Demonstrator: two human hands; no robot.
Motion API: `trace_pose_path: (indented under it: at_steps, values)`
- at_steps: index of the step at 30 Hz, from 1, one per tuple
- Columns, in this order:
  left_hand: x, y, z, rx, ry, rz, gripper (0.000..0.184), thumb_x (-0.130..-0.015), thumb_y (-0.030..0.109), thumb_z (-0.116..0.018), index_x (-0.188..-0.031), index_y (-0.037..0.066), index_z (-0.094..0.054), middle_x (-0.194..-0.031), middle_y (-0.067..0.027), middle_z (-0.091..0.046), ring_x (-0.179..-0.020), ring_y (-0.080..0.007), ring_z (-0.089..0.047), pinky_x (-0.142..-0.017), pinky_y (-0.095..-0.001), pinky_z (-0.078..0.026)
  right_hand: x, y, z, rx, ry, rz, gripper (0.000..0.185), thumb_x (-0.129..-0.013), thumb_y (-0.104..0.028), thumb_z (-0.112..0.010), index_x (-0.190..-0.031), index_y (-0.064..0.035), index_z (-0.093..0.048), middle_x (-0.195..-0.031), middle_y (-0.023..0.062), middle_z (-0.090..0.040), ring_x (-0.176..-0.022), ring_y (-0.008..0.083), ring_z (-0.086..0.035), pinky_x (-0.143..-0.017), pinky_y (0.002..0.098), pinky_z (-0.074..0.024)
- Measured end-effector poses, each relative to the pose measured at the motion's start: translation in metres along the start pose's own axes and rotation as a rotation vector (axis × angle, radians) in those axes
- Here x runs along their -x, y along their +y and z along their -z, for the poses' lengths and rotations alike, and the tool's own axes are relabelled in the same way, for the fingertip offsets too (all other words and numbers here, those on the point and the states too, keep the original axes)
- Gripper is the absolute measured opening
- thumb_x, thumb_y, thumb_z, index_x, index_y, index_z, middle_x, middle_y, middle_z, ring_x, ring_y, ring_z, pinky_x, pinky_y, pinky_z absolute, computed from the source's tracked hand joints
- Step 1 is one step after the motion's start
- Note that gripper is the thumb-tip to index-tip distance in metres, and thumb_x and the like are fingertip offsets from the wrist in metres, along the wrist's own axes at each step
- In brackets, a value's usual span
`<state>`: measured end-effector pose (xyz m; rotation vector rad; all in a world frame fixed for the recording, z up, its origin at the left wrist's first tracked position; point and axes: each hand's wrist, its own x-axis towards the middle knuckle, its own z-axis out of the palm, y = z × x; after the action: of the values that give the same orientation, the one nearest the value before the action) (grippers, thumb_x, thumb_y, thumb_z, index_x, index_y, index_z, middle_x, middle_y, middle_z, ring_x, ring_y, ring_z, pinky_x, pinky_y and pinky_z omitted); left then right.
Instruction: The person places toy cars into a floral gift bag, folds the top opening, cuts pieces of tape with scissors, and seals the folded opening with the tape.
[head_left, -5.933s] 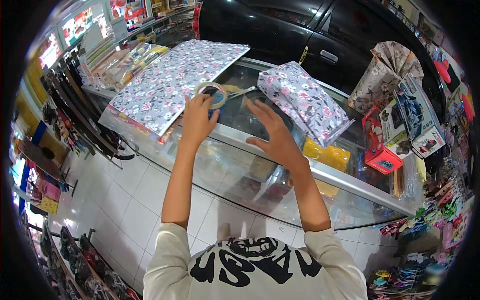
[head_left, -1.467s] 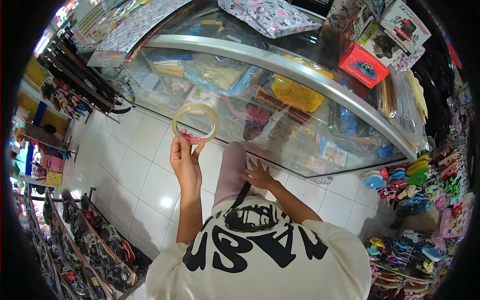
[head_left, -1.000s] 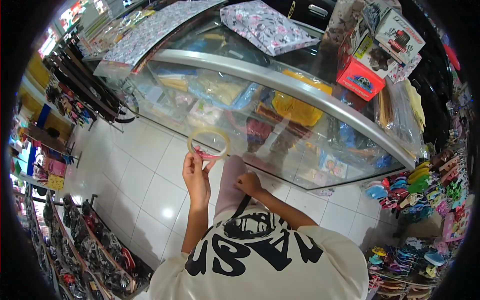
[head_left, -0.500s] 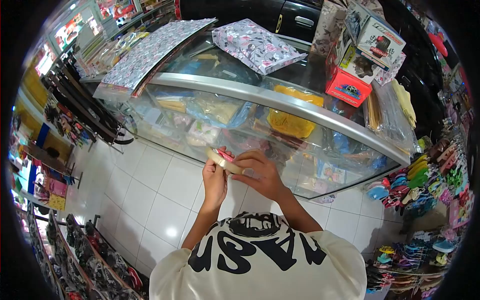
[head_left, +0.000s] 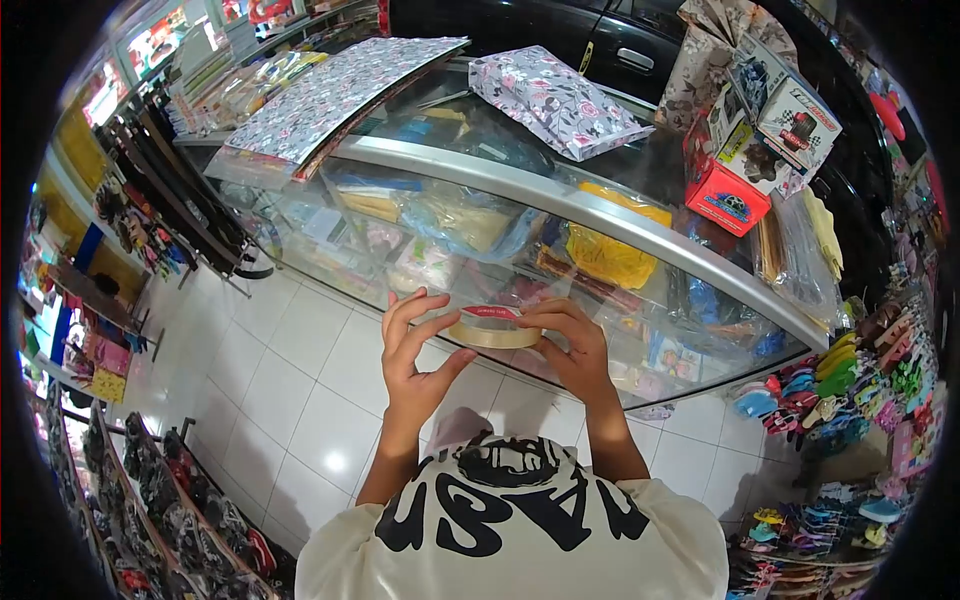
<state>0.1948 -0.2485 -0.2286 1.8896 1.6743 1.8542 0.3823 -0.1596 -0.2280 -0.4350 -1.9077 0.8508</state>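
Observation:
A roll of clear, yellowish tape (head_left: 497, 338) with a red printed inner band is held in front of my chest, before the glass counter. My right hand (head_left: 577, 348) pinches the roll's right side between thumb and fingers. On the roll's left, my left hand (head_left: 412, 348) is open with its fingers spread; its index fingertip is close to the rim, and I cannot tell whether it touches. Beyond my hands, a parcel in floral paper (head_left: 555, 105) lies on the countertop.
The glass display counter (head_left: 470, 185) crosses in front of me, with bagged goods inside. Floral paper sheets (head_left: 340, 95) lie on its left; toy boxes (head_left: 740, 195) stack on its right. Slippers (head_left: 840, 370) hang at right, belts (head_left: 170, 190) at left. A shoe rack (head_left: 170, 490) stands lower left.
My left hand has let go of the roll and spread its fingers. My right hand has moved right and now holds the roll, which is turned to show its red inner band.

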Motion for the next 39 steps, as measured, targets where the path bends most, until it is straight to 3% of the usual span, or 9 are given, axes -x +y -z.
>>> trace_pose_path:
  at_steps: [10,16,20,24,25,28,29,35,39]
  values:
    - [-0.037,-0.047,0.055,0.104,-0.075,-0.035,0.028,-0.066,0.012,-0.078,-0.091,0.010,-0.065,-0.093,-0.0054,-0.062,-0.101,-0.0265,-0.055,-0.107,-0.0504,-0.023,-0.029,-0.001,-0.074,-0.102,0.079,-0.144,0.034,-0.071,0.007,-0.067,-0.103,-0.0049,-0.065,-0.096,0.0081,-0.063,-0.090,0.0216,-0.060,-0.081,0.0298,-0.0460]
    - [-0.033,-0.094,0.079,-0.088,-0.307,-0.010,0.032,-0.070,0.012,-0.075,-0.099,0.011,-0.062,-0.098,-0.0045,-0.061,-0.102,-0.0230,-0.054,-0.108,-0.0513,-0.020,-0.035,-0.006,-0.114,-0.341,0.234,-0.303,0.029,-0.069,0.007,-0.072,-0.094,-0.0030,-0.062,-0.097,0.0071,-0.061,-0.092,0.0181,-0.058,-0.091,0.0352,-0.0421]
    - [-0.032,-0.093,0.080,-0.011,-0.398,0.073,0.036,-0.074,0.007,-0.069,-0.107,0.012,-0.058,-0.104,-0.0048,-0.059,-0.108,-0.0245,-0.051,-0.109,-0.0523,-0.016,-0.046,-0.018,-0.119,0.031,0.086,-0.221,0.029,-0.065,0.001,-0.078,-0.088,-0.0042,-0.061,-0.091,0.0056,-0.064,-0.086,0.0175,-0.060,-0.092,0.0363,-0.0421]
    - [-0.035,-0.094,0.104,0.316,-0.524,0.035,0.043,-0.072,0.004,-0.065,-0.113,0.012,-0.057,-0.109,-0.0084,-0.059,-0.109,-0.0270,-0.052,-0.106,-0.0474,-0.027,-0.047,-0.021,-0.136,0.126,0.059,-0.109,0.032,-0.064,-0.002,-0.080,-0.090,-0.0043,-0.061,-0.091,0.0067,-0.065,-0.085,0.0192,-0.062,-0.092,0.0371,-0.0429]
    - [-0.038,-0.093,0.109,0.281,-0.499,-0.032,0.041,-0.072,0.003,-0.067,-0.112,0.010,-0.059,-0.106,-0.0105,-0.060,-0.100,-0.0279,-0.057,-0.098,-0.0426,-0.039,-0.044,-0.021,-0.142,0.138,0.057,-0.080,0.033,-0.064,-0.002,-0.080,-0.091,-0.0043,-0.061,-0.092,0.0073,-0.066,-0.086,0.0197,-0.062,-0.091,0.0371,-0.0432]
    - [-0.032,-0.104,0.120,0.256,-0.521,0.036,0.037,-0.075,-0.002,-0.067,-0.111,0.003,-0.059,-0.107,-0.0133,-0.062,-0.096,-0.0227,-0.061,-0.084,-0.0377,-0.051,-0.036,-0.024,-0.162,0.074,0.179,-0.186,0.037,-0.063,-0.001,-0.080,-0.095,-0.0041,-0.060,-0.092,0.0081,-0.066,-0.091,0.0196,-0.062,-0.090,0.0379,-0.0440]
    - [-0.032,-0.104,0.121,0.355,-0.520,0.103,0.030,-0.080,-0.003,-0.064,-0.109,0.001,-0.059,-0.107,-0.0137,-0.061,-0.093,-0.0194,-0.062,-0.075,-0.0296,-0.055,-0.036,-0.026,-0.164,-0.015,0.183,-0.235,0.038,-0.063,0.000,-0.079,-0.096,-0.0036,-0.060,-0.092,0.0084,-0.066,-0.091,0.0200,-0.062,-0.090,0.0379,-0.0442]
    - [-0.017,-0.117,0.134,0.581,-0.478,0.245,0.027,-0.082,-0.005,-0.060,-0.109,0.001,-0.059,-0.109,-0.0139,-0.059,-0.099,-0.0225,-0.061,-0.084,-0.0298,-0.053,-0.020,-0.018,-0.165,-0.260,0.164,-0.219,0.034,-0.065,-0.002,-0.079,-0.095,-0.0048,-0.063,-0.094,0.0054,-0.064,-0.091,0.0178,-0.060,-0.082,0.0319,-0.0465]
    - [-0.019,-0.120,0.128,0.391,-0.416,0.028,0.030,-0.079,-0.005,-0.064,-0.108,0.003,-0.060,-0.109,-0.0145,-0.059,-0.099,-0.0246,-0.060,-0.084,-0.0318,-0.051,-0.020,-0.019,-0.160,-0.135,0.175,-0.193,0.027,-0.066,-0.002,-0.078,-0.090,-0.0046,-0.065,-0.091,0.0062,-0.065,-0.089,0.0178,-0.060,-0.080,0.0311,-0.0460]
